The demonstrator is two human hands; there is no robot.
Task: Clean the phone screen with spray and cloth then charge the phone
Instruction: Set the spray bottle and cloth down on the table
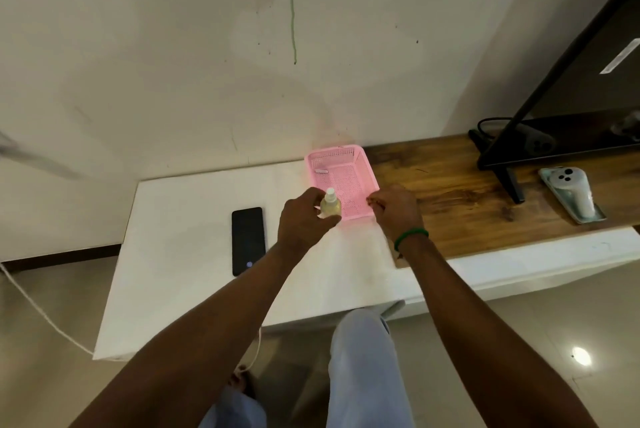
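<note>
Head view, all relative to the pink basket (360,164): white cable (55,325) far left, running down off the white table (166,289) edge, likely the charger lead; phone (248,240) left of the basket, lying flat, dark glossy screen up, exposed for spraying; left hand (301,220) at the basket's near-left corner, fingers wrapped round the spray bottle (330,208); bottle small, translucent yellowish plastic, white nozzle on top, held upright so it can be aimed; basket is rigid perforated plastic with a small white item (321,171) inside; right hand (394,209) at its near-right rim, fingers curled, maybe steadying it, actual grip unclear; cloth not visible.
</note>
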